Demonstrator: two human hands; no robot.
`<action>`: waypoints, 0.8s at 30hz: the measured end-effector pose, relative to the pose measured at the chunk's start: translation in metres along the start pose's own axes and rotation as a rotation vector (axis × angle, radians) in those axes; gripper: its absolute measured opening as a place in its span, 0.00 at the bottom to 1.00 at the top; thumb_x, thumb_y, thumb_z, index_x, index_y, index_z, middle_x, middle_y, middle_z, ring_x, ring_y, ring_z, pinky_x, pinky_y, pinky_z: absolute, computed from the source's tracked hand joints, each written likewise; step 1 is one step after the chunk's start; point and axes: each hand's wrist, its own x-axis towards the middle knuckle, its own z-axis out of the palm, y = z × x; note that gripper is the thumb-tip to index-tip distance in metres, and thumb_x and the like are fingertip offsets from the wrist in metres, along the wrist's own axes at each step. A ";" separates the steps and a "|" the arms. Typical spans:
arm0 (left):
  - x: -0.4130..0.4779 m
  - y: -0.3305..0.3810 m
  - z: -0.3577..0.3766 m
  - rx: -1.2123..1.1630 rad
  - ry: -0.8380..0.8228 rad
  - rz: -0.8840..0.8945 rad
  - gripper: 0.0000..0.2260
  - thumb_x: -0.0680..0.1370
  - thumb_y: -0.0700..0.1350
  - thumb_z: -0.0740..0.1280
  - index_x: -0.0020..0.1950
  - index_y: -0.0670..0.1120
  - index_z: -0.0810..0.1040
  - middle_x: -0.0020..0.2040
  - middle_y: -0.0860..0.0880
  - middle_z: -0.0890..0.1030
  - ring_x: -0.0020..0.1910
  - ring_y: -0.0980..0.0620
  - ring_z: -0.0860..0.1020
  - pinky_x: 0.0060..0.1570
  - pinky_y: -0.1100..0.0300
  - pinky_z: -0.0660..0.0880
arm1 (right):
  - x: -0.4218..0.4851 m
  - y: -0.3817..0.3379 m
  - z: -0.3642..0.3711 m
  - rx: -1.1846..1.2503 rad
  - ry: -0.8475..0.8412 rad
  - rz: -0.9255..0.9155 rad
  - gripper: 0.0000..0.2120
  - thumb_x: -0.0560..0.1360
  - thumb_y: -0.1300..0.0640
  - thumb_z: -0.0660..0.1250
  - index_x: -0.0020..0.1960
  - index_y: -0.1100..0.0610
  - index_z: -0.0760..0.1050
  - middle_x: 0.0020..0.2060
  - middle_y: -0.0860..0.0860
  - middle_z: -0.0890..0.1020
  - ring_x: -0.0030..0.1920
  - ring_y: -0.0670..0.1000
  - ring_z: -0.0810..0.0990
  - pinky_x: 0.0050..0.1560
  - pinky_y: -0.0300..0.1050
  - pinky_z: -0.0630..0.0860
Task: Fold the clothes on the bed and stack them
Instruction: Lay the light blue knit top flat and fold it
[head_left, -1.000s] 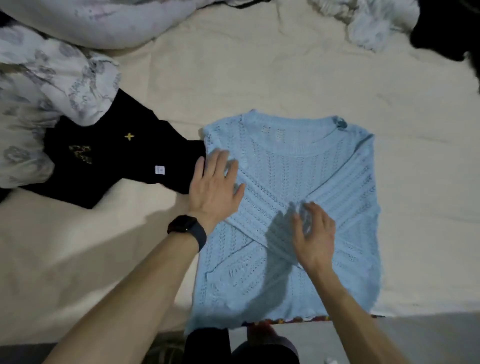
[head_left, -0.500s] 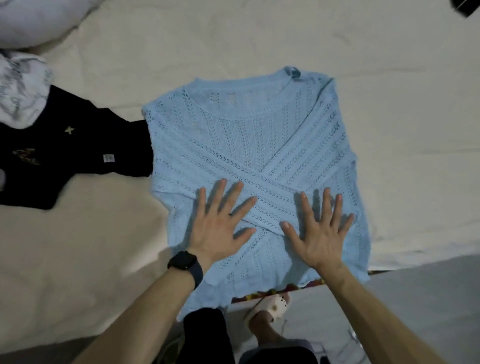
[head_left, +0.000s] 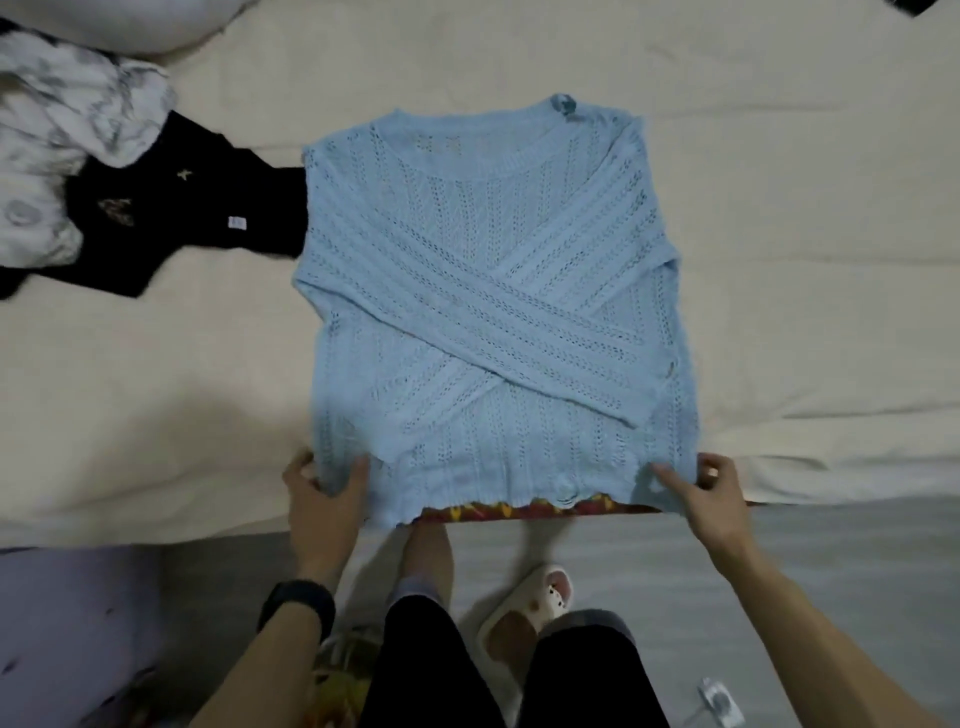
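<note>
A light blue knit sweater (head_left: 493, 312) lies flat on the cream bed sheet (head_left: 805, 234), neck away from me, both sleeves crossed over its front. Its hem reaches the bed's near edge. My left hand (head_left: 324, 488) pinches the hem's left corner, thumb on top of the knit. My right hand (head_left: 698, 491) pinches the hem's right corner the same way. A black garment (head_left: 171, 218) with small gold marks lies unfolded to the left, touching the sweater's shoulder.
A white and grey patterned bedding heap (head_left: 62, 140) sits at the far left, partly over the black garment. A patterned red strip (head_left: 519, 512) shows along the bed edge. My legs and a slipper (head_left: 530, 613) stand on the grey floor below.
Both hands left the sweater's middle, where they were pressing flat, and slid back to the hem, each now pinching a bottom corner.
</note>
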 end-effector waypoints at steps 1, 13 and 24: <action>-0.004 -0.010 -0.004 -0.013 -0.092 -0.068 0.33 0.71 0.69 0.71 0.66 0.51 0.68 0.58 0.45 0.79 0.50 0.47 0.79 0.48 0.50 0.78 | 0.002 0.007 -0.003 -0.014 -0.064 0.016 0.23 0.69 0.46 0.80 0.57 0.55 0.78 0.47 0.49 0.86 0.45 0.51 0.84 0.44 0.49 0.79; -0.036 -0.053 -0.031 -0.588 -0.243 -0.401 0.18 0.78 0.46 0.72 0.68 0.47 0.77 0.61 0.48 0.83 0.57 0.47 0.82 0.53 0.54 0.76 | -0.022 0.035 -0.014 0.626 -0.177 0.238 0.06 0.78 0.59 0.72 0.53 0.52 0.80 0.50 0.51 0.84 0.47 0.51 0.82 0.44 0.44 0.80; -0.132 0.027 -0.107 -0.767 -0.086 -0.361 0.06 0.79 0.41 0.72 0.53 0.50 0.78 0.49 0.50 0.83 0.46 0.52 0.81 0.43 0.58 0.77 | -0.150 -0.036 -0.085 0.775 -0.021 0.108 0.07 0.77 0.64 0.72 0.52 0.55 0.76 0.44 0.51 0.82 0.41 0.50 0.80 0.33 0.40 0.79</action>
